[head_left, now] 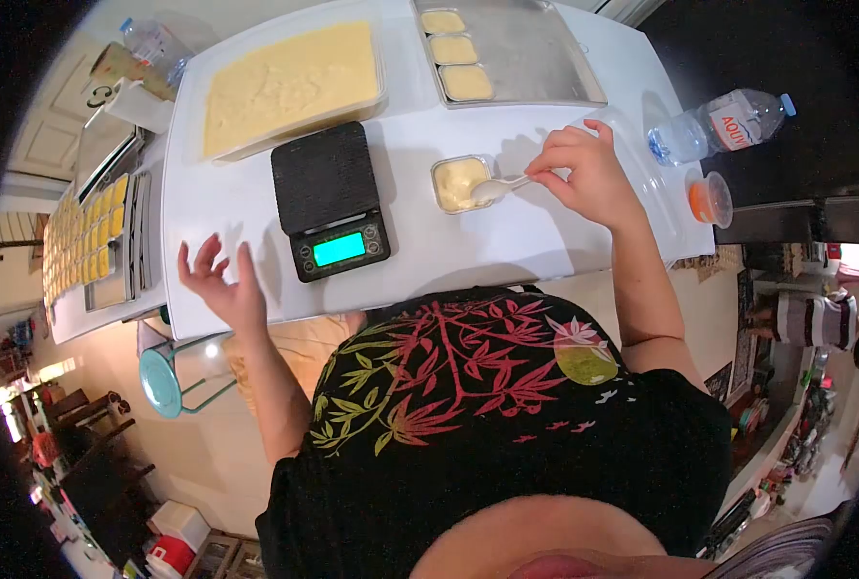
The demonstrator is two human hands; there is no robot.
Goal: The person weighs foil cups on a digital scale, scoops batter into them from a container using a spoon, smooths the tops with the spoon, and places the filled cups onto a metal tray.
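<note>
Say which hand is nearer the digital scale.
Left: the left hand is just left of the digital scale; the right hand, holding a spoon, is farther off to its right.

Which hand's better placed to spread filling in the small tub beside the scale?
Likely the right hand: it holds the spoon at the small tub. The left hand is empty, past the scale.

A digital scale, metal tray and panelled door suggest home food-preparation.
</note>
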